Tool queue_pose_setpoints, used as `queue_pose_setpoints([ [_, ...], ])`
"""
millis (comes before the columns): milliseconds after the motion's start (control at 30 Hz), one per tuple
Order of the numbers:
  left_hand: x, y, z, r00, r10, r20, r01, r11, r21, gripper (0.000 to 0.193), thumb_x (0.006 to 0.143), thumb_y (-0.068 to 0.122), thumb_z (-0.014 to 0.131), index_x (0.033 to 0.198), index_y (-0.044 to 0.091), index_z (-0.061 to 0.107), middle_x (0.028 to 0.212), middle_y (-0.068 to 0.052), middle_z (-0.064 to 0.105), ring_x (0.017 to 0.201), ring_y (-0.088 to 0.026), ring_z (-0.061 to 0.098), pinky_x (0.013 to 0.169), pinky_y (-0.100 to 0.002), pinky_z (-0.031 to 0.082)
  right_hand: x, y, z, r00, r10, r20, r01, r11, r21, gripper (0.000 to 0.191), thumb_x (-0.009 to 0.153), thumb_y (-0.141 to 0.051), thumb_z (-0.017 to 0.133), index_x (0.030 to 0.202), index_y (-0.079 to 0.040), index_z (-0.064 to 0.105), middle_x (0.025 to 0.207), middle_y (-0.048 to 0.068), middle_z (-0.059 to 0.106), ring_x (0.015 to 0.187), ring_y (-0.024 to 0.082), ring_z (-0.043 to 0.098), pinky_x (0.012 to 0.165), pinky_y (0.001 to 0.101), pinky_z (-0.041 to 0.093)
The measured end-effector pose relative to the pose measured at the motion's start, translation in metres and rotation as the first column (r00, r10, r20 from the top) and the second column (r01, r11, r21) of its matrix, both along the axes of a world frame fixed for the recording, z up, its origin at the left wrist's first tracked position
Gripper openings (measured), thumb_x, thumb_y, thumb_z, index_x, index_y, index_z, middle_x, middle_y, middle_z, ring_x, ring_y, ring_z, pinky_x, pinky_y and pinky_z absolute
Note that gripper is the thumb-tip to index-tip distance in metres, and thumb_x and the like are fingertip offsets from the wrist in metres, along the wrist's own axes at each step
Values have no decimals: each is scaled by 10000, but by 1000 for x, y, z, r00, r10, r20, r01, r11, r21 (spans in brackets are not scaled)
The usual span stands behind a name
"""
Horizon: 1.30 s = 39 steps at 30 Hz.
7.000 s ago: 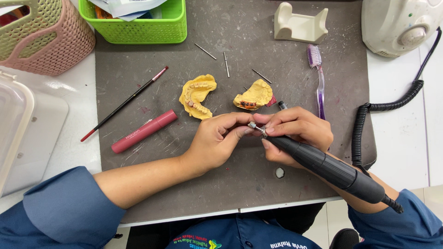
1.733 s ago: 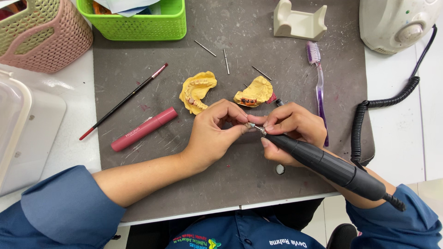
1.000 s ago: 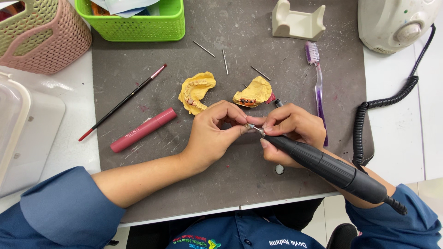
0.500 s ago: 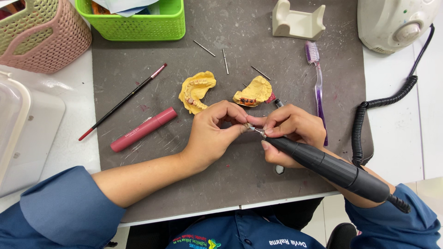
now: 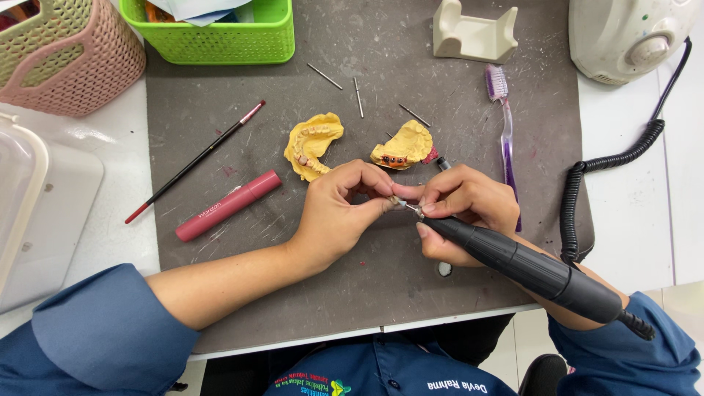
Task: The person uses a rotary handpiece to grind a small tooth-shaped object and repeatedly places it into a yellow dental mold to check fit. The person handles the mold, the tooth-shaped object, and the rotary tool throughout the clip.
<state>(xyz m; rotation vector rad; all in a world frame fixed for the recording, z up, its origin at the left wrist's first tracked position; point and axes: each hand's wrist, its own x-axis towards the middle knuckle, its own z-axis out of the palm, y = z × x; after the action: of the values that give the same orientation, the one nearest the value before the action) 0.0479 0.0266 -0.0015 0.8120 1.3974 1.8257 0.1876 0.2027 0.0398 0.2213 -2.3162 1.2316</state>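
Grey work mat (image 5: 242, 293) covers the bench. On it, two yellow plaster dental casts (image 5: 312, 144) lie just beyond the hands. Black cylindrical rotary handpiece (image 5: 524, 265) — gripped pen-style in the right hand (image 5: 466, 209), fingers closed around its front end. Left hand (image 5: 341, 213): thumb and fingertips pinched shut on a tiny workpiece (image 5: 394, 199) — kind cannot be determined — which touches the handpiece tip above the mat's centre.

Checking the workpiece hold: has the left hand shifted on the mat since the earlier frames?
No. The left hand sits just below the two yellow dental casts, as before, pinching a small piece against the black handpiece tip.
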Motion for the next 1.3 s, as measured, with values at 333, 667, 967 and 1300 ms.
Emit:
queue_pose_setpoints([
  [333,-1,0,0,1000,-9,24,9,1000,-5,114,892,-11,765,925,27,663,974,-15,696,901,-75,654,824,-251,564,0,-1,1,1000,-6,-2,6,1000,-6,257,760,4,791,930,-16,599,987,136,653,849,135,697,777,271,611],
  [667,0,1,0,999,-18,46,18,1000,9,125,886,-25,756,930,23,650,977,-15,682,920,-77,660,847,-255,572,-2,-1,2,999,32,5,-32,999,-31,225,787,12,767,921,-3,587,987,128,619,903,189,734,865,341,659],
  [967,-1,5,3,995,-15,97,13,1000,21,273,870,-31,769,1000,66,550,939,-11,646,894,-76,664,817,-247,568,2,-6,5,996,4,93,23,957,-288,203,926,28,684,1034,8,514,1115,131,566,1120,322,726,1073,458,621],
  [1300,-1,6,-1,994,-2,108,-4,998,57,315,892,-31,777,1013,73,505,961,11,567,890,-61,600,820,-239,555,-1,-14,2,996,-22,85,39,977,-210,219,886,48,739,1015,11,566,1088,127,603,1100,254,735,1059,423,645],
])
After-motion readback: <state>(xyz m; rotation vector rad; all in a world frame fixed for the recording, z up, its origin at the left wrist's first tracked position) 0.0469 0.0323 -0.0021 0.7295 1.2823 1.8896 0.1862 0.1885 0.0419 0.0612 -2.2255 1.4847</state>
